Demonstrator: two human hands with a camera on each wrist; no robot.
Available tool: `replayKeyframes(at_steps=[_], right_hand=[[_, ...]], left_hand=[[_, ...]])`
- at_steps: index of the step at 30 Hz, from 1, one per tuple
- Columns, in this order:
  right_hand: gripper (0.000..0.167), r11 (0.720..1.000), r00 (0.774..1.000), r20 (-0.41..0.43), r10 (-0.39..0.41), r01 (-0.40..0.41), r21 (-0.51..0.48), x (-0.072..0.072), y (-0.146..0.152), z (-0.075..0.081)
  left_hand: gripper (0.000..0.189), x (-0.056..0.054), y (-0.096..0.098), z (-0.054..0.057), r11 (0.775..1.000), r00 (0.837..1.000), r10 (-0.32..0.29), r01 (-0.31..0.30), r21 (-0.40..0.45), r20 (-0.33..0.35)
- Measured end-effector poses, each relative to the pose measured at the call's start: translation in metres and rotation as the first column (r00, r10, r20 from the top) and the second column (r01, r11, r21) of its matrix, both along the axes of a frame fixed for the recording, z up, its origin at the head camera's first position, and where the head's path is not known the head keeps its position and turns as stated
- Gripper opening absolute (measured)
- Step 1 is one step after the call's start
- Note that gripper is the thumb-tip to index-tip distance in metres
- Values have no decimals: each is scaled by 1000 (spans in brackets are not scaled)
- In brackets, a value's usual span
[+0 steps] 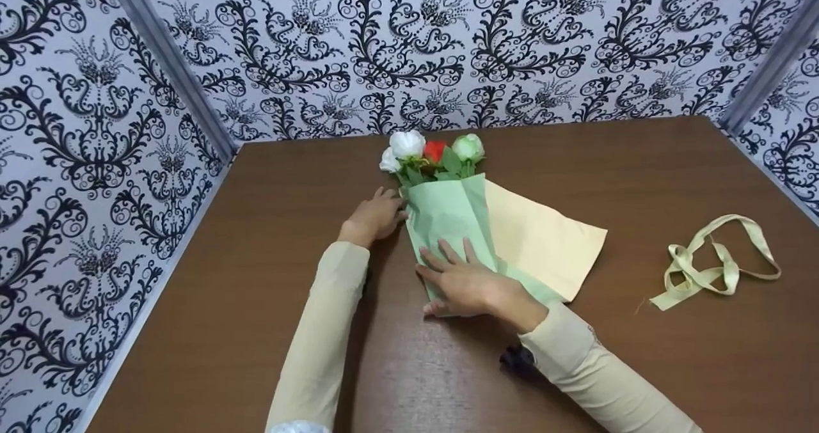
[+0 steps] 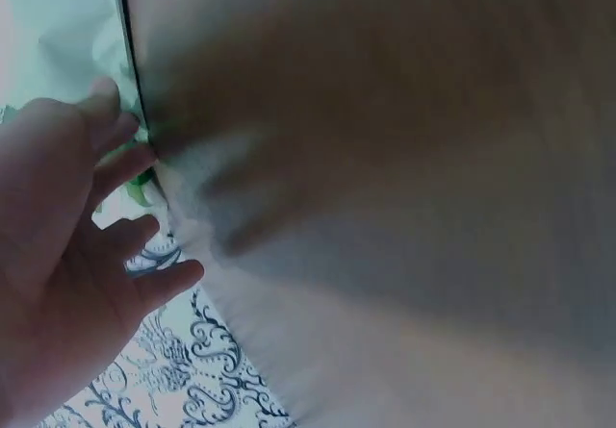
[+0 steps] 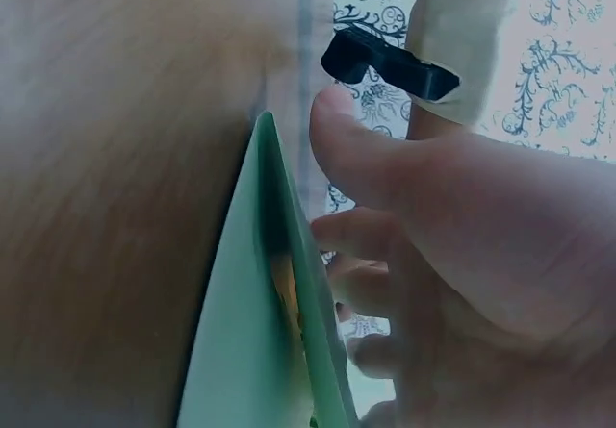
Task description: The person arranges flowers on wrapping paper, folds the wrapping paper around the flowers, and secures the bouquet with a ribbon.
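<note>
A bouquet of flowers lies on the table, with white blooms [image 1: 407, 145], a red bloom [image 1: 434, 152] and a pale green bloom [image 1: 469, 147] showing above its wrap. Light green paper [image 1: 441, 210] is folded over the stems, which are hidden. From under its right side a cream sheet [image 1: 540, 235] spreads out. My left hand [image 1: 376, 217] is at the wrap's left edge near the blooms, fingers relaxed along it. Lower down, my right hand [image 1: 470, 287] rests on the green paper with fingers spread. In the right wrist view, the folded paper [image 3: 231, 313] shows a gap between its layers.
A pale yellow-green ribbon [image 1: 699, 281] lies loosely looped at the right of the brown table [image 1: 288, 183]. Patterned black-and-white panels [image 1: 409, 49] stand behind the table and along its sides.
</note>
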State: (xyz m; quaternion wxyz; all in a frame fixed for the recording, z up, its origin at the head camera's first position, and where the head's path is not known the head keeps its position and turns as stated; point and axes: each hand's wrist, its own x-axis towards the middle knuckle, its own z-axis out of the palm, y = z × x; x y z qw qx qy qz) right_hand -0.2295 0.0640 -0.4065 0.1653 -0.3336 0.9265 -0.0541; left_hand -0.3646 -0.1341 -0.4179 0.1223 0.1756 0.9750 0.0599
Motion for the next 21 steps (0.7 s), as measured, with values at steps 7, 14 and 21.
replayKeyframes(at_steps=[7, 14, 21], right_hand=[[87, 994, 999, 25, -33, 30, 106, 6, -7, -2], [91, 988, 997, 42, -71, 65, 139, 16, -10, 5], [88, 986, 993, 84, -85, 72, 147, 19, -10, 8]], left_hand=[[48, 0, 4, 0, 995, 1000, -28, 28, -95, 2], [60, -2, 5, 2, 998, 997, 31, -27, -53, 73], [72, 2, 9, 6, 993, 993, 81, -73, -93, 83]])
